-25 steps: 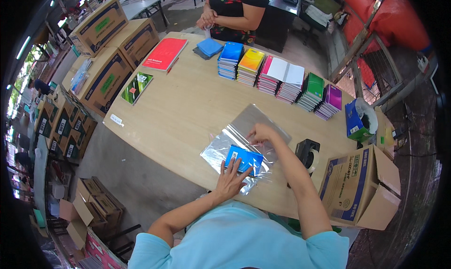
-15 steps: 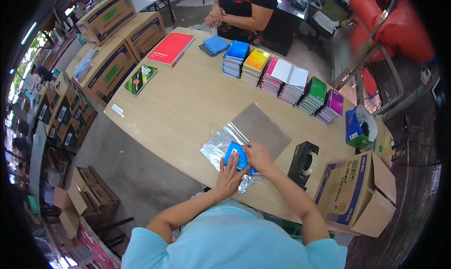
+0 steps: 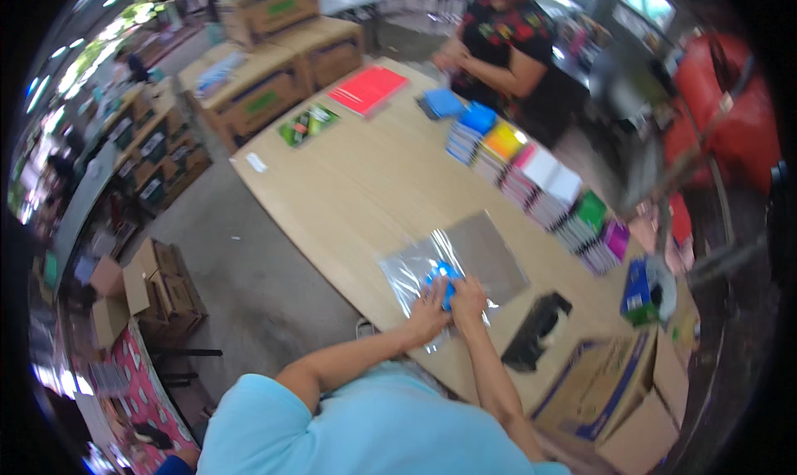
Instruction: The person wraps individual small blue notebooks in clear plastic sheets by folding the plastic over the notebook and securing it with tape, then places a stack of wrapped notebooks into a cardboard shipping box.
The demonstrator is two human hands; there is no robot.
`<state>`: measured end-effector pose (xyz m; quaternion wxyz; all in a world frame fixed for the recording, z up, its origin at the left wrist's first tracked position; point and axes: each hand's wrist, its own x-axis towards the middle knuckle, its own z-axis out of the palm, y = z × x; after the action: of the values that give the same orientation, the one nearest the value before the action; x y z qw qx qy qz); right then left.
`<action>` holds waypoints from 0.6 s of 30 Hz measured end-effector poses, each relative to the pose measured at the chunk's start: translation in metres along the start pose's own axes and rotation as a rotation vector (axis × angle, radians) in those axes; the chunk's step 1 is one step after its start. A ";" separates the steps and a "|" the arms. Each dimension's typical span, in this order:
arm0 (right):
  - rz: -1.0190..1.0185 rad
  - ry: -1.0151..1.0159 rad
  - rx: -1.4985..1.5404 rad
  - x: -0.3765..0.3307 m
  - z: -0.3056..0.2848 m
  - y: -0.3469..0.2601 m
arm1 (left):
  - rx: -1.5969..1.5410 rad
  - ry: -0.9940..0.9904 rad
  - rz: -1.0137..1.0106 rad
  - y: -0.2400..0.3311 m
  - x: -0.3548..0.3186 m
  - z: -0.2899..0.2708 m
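Observation:
My left hand (image 3: 427, 313) and my right hand (image 3: 468, 299) press side by side on a small blue item (image 3: 442, 276) that lies inside a clear plastic bag (image 3: 411, 269) near the front edge of the wooden table (image 3: 365, 193). A flat grey plastic sheet (image 3: 488, 251) lies just beyond the bag, partly under it. Both hands rest flat on the bag, fingers spread over the blue item, which they largely cover.
A black tape dispenser (image 3: 538, 332) stands right of my hands, an open cardboard box (image 3: 614, 392) beyond it. Stacks of coloured notebooks (image 3: 540, 184) line the far edge, where another person (image 3: 498, 43) stands. Red books (image 3: 368, 89), cardboard boxes (image 3: 266, 85) at left.
My right hand came back from the far part of the plastic bag to the blue item, beside my left hand. The view has shifted and tilted.

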<state>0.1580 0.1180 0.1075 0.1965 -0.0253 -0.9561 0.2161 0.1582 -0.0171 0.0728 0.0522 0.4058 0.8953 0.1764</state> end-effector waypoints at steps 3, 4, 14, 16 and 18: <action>0.089 0.033 0.126 -0.004 -0.003 -0.005 | -0.116 0.135 -0.013 -0.007 0.002 0.025; 0.102 0.052 0.077 -0.006 -0.004 0.003 | -0.105 0.102 0.009 0.002 0.006 0.013; 0.155 0.229 -0.060 -0.003 0.012 0.005 | 0.107 0.071 0.172 -0.009 0.017 -0.004; 0.195 0.124 -0.061 -0.001 0.018 0.006 | 0.070 0.262 0.184 -0.017 0.015 0.006; 0.252 0.134 -0.013 0.000 0.006 0.001 | 0.069 0.123 0.194 -0.014 0.019 -0.011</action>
<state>0.1555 0.1168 0.1023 0.2309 -0.1607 -0.9315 0.2305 0.1331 -0.0146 0.0789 -0.0343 0.4804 0.8588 0.1743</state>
